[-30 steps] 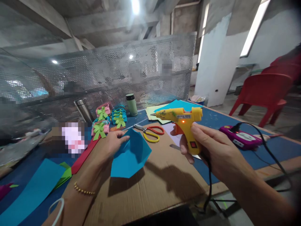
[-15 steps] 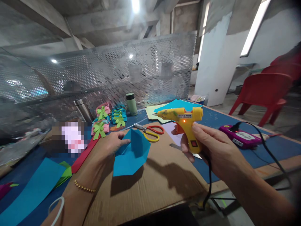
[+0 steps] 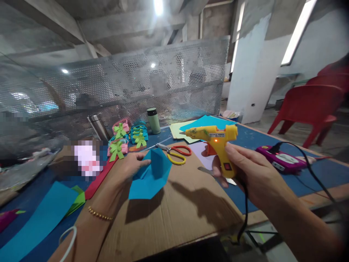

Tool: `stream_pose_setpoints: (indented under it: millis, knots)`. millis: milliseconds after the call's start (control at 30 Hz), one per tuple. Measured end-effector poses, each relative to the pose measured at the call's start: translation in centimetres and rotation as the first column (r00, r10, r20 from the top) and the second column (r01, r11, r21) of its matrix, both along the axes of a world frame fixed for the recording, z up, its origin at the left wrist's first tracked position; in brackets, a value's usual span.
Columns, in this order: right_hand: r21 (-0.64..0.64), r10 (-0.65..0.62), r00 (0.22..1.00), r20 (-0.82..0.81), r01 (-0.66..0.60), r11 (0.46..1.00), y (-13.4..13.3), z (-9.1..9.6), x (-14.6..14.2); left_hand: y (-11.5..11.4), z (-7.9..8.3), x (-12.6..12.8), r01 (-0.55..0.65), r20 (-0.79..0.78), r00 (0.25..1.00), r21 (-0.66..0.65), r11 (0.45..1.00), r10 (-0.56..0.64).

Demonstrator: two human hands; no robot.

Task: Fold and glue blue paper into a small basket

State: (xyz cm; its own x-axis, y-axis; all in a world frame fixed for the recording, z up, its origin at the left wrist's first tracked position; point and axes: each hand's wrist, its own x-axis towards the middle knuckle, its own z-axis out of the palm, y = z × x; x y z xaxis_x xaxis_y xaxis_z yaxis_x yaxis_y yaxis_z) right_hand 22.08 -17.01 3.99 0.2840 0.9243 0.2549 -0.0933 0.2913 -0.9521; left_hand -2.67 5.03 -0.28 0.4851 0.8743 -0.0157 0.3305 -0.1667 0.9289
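Observation:
My right hand [image 3: 252, 174] grips the handle of a yellow glue gun [image 3: 215, 140], its nozzle pointing left and its small light glowing orange. A black cord hangs from the handle down past the table edge. My left hand [image 3: 131, 165] holds a folded blue paper piece [image 3: 149, 174] by its left edge, lifted a little above a brown cardboard sheet [image 3: 177, 211]. The glue gun's nozzle is to the right of the blue paper, apart from it.
Red and yellow scissors [image 3: 174, 153] lie behind the blue paper. Small paper baskets with green bows [image 3: 128, 136], a green bottle [image 3: 154, 121] and a steel flask [image 3: 95, 125] stand before a perforated metal screen. A purple power strip [image 3: 282, 160] lies right; red chairs [image 3: 308, 107] beyond.
The blue paper has folded up a little more in my left hand. The glue gun has shifted slightly right with the view. Both hands keep their hold.

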Motion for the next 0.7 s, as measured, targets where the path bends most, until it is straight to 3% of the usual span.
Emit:
stream_pose_setpoints:
  millis: [133,400,567,700]
  knots:
    - [-0.042,-0.052,0.998,-0.019,0.051,0.998,0.2,-0.4,0.2,-0.8,0.7,0.3,-0.018,-0.094,0.995,0.138,0.99,0.032]
    - [-0.103,-0.126,0.992,-0.027,0.123,0.987,0.6,-0.5,0.5,-1.6,1.9,0.4,-0.049,-0.187,0.978,0.204,0.978,0.088]
    - [-0.157,-0.169,0.986,0.013,0.169,0.973,1.1,-0.8,0.8,-1.1,1.4,0.1,0.005,-0.069,0.998,0.157,0.988,0.006]
    - [-0.207,-0.241,0.97,0.027,0.242,0.948,1.1,-1.8,2.2,-0.2,0.8,0.2,0.015,0.062,0.998,0.002,1.0,-0.015]
